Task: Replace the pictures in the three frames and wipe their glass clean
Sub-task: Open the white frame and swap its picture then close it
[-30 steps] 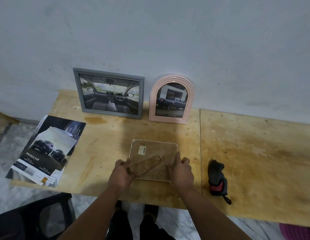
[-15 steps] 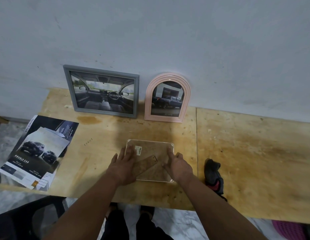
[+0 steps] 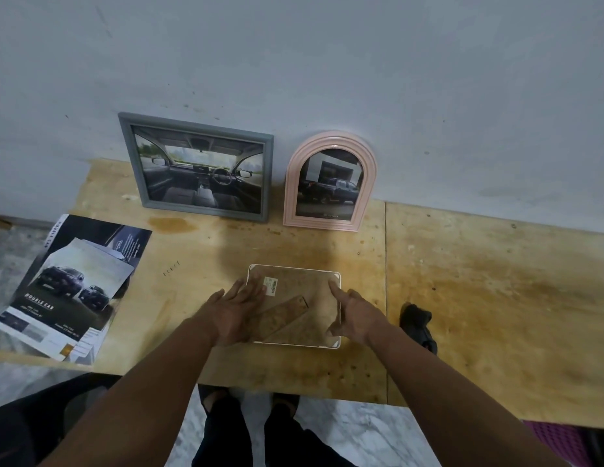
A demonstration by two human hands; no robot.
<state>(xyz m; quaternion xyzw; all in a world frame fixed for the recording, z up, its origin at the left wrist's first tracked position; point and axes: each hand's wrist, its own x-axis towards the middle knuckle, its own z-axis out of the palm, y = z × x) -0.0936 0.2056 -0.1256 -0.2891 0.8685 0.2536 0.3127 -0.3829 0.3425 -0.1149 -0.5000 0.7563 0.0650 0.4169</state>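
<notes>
A white-rimmed frame (image 3: 295, 291) lies face down on the plywood table (image 3: 462, 298), its brown backing board and folded stand showing. My left hand (image 3: 234, 310) lies flat with straight fingers on the frame's left side. My right hand (image 3: 354, 315) touches the right edge, index finger stretched along it. A grey rectangular frame (image 3: 199, 168) with a car-interior picture leans on the wall. Beside it to the right leans a pink arched frame (image 3: 331, 183) with a picture of a dark truck.
A car brochure with loose pictures (image 3: 71, 288) hangs over the table's left end. A black and red cloth (image 3: 418, 326) lies right of the face-down frame. A black chair (image 3: 34, 419) stands at lower left, and a purple object (image 3: 560, 439) at lower right.
Both hands have uncurled from gripping the frame's near edge and slid further onto its back. The left hand has flattened on the left side; the right index finger reaches up the right edge.
</notes>
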